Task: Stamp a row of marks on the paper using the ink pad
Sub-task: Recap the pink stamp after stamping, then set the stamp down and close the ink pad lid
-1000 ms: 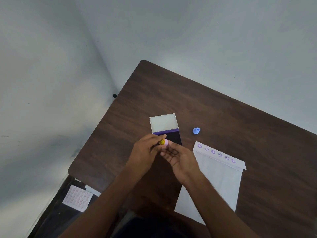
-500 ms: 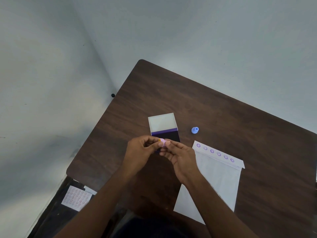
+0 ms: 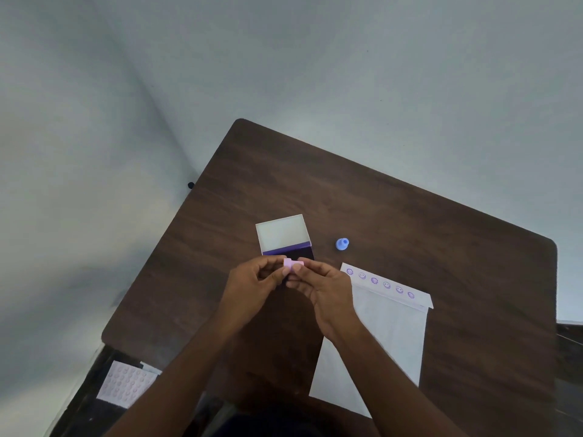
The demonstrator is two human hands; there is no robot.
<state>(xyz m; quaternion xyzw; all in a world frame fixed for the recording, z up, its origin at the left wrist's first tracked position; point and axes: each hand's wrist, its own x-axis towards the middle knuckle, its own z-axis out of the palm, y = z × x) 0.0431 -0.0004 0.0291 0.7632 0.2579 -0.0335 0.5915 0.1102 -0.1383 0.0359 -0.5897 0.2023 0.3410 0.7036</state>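
A small pink stamp (image 3: 292, 264) is pinched between the fingertips of my left hand (image 3: 252, 287) and my right hand (image 3: 325, 290), just in front of the ink pad. The ink pad (image 3: 303, 254) lies open on the brown table (image 3: 410, 216), its pale lid (image 3: 281, 232) flipped back and its dark pad partly hidden by my fingers. To the right lies the white paper (image 3: 378, 339), with a row of several purple smiley marks (image 3: 380, 281) along its folded top strip.
A small blue stamp (image 3: 342, 244) stands on the table between the ink pad and the paper. A sheet with rows of pale dots (image 3: 126, 383) lies on a lower dark surface at the bottom left. Pale walls meet behind the table's far corner.
The stamp has turned in my fingers: its yellow face showed a second ago, now only its pink body shows. Both hands stayed close together in front of the ink pad.
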